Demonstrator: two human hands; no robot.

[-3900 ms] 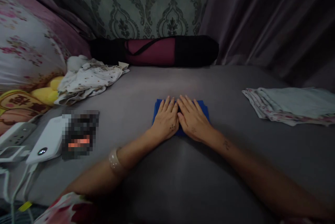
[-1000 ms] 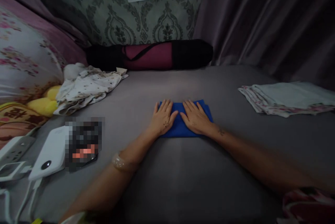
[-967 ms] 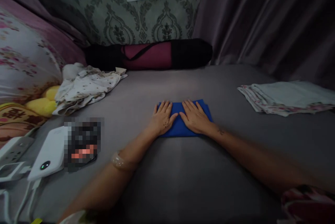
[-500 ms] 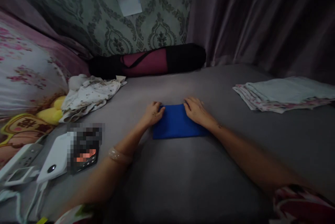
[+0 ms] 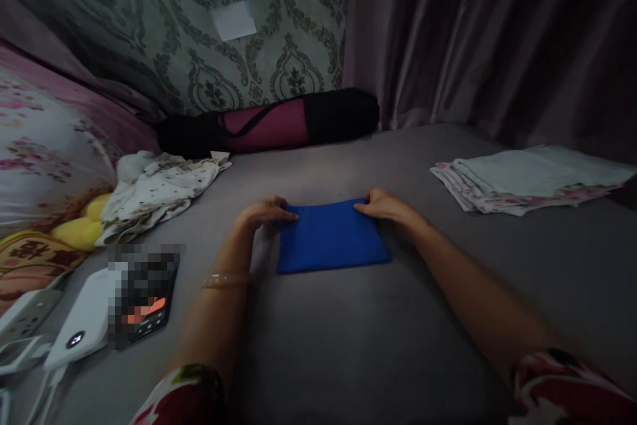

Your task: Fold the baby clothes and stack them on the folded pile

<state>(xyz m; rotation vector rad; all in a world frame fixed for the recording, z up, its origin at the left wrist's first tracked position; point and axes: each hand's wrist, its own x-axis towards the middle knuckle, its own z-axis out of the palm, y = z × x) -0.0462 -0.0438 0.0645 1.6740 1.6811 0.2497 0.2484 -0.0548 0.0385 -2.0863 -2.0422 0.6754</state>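
Centre of the frame, head view: left hand [image 5: 266, 211] pinching the blue cloth's [image 5: 331, 239] upper-left corner, right hand [image 5: 383, 205] pinching its upper-right, cloth flat on grey bedding [image 5: 318, 339]! Upper middle, a black-and-pink bag [image 5: 279, 123], contents hidden.

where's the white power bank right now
In the head view, the white power bank lies on the grey sheet at the left, between the white power strip and the dark phone, with a cable plugged into its near end.
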